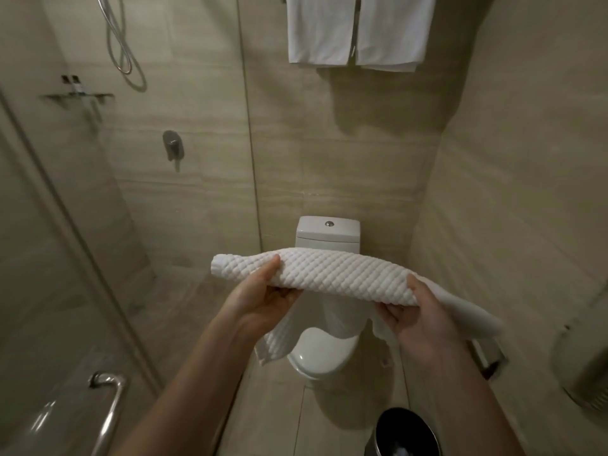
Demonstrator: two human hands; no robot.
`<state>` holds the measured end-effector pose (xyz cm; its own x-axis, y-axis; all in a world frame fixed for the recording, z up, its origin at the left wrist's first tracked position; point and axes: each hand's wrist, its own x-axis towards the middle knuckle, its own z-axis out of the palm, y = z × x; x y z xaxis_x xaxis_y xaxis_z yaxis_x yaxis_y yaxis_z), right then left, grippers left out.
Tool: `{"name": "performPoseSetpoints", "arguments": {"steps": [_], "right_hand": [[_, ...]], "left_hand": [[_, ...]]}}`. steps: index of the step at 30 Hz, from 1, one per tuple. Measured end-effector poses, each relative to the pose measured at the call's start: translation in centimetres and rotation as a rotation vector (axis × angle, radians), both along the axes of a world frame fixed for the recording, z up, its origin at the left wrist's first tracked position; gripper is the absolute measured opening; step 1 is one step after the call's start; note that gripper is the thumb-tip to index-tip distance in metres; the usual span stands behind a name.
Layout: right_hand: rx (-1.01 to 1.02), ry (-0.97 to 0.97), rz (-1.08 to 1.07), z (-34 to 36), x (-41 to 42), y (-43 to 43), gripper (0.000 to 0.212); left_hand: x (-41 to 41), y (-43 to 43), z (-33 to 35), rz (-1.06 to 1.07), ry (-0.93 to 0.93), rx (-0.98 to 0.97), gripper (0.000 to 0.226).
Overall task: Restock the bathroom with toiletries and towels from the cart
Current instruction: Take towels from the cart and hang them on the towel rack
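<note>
A white quilted bath mat point(342, 274), loosely folded, is held level in front of me above the toilet point(325, 350). My left hand point(263, 297) grips its left part, thumb on top and fingers underneath. My right hand point(418, 311) grips its right part the same way. Loose ends of the mat hang down below both hands. Two white towels point(355, 28) hang side by side on the wall high above the toilet.
A glass shower partition with a chrome handle point(108, 409) stands at the left; behind it are a shower hose, a small shelf point(77, 95) and a mixer valve. A black bin point(408, 432) sits on the floor at the bottom. A paper holder point(487, 357) is on the right wall.
</note>
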<state>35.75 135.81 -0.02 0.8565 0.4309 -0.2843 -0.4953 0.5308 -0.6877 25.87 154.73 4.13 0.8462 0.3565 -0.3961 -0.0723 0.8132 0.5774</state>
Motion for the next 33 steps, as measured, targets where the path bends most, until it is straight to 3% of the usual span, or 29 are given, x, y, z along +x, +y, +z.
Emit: {"name": "performPoseSetpoints", "arguments": {"steps": [4,12,19,25,33], "right_hand": [[-0.188,-0.100,0.012,-0.2,7.9,3.4,0.013],[-0.226,-0.266,0.025,1.9,23.0,7.6,0.017],[-0.084,-0.413,0.009,6.3,32.5,12.2,0.040],[-0.076,-0.634,-0.049,11.3,39.6,17.5,0.018],[-0.042,-0.867,-0.193,18.9,47.6,23.5,0.039]], "left_hand": [[6.9,3.1,0.1,0.025,0.009,0.011,0.027],[20.6,7.4,3.6,0.057,-0.038,0.117,0.023],[30.2,12.6,6.7,0.050,-0.111,0.294,0.029],[37.0,18.8,10.3,0.032,-0.197,0.481,0.033],[45.6,24.6,17.0,0.087,-0.362,0.625,0.027]]}}
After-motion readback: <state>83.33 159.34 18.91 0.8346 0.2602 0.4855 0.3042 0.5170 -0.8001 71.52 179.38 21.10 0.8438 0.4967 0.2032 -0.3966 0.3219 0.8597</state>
